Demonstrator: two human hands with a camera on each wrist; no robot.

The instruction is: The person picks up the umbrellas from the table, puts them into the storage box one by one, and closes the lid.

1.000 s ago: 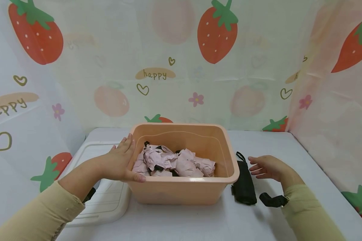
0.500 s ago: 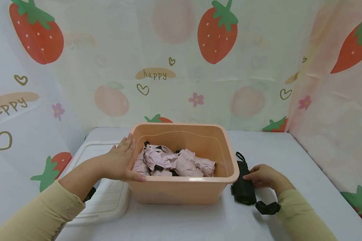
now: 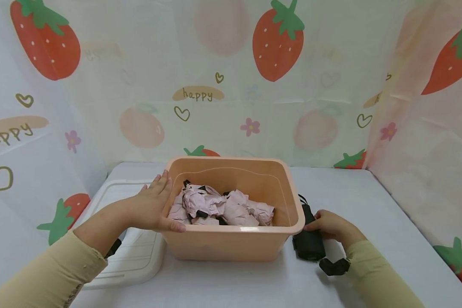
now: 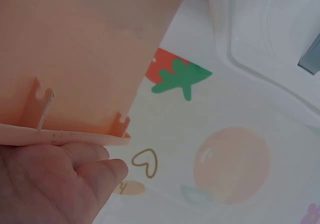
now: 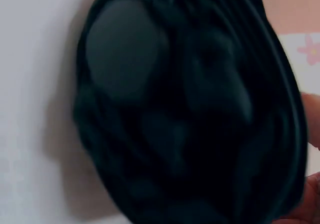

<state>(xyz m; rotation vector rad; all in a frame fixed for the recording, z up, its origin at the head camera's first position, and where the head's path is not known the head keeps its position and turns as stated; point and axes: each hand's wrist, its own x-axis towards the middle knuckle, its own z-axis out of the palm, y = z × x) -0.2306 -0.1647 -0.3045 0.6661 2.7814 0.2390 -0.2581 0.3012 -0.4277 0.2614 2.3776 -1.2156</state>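
A peach plastic bin stands in the middle of the head view, partly filled with crumpled pale pink paper and black bits showing between. My left hand rests against the bin's left rim, fingers stretched out and thumb over the front corner; the left wrist view has the palm at the rim's edge. Right of the bin, a black folded umbrella with a strap loop lies on the table. My right hand grips it from the right side, thumb on top. Its dark end fills the right wrist view.
A white lid lies on the table left of the bin, partly under my left forearm. Strawberry-printed sheeting encloses the white table at the back and both sides. A black wrist camera mount sits by my right sleeve.
My right hand has moved left and down from beside the umbrella and taken hold of it. The umbrella has shifted slightly toward the bin. My left hand stays at the bin's rim.
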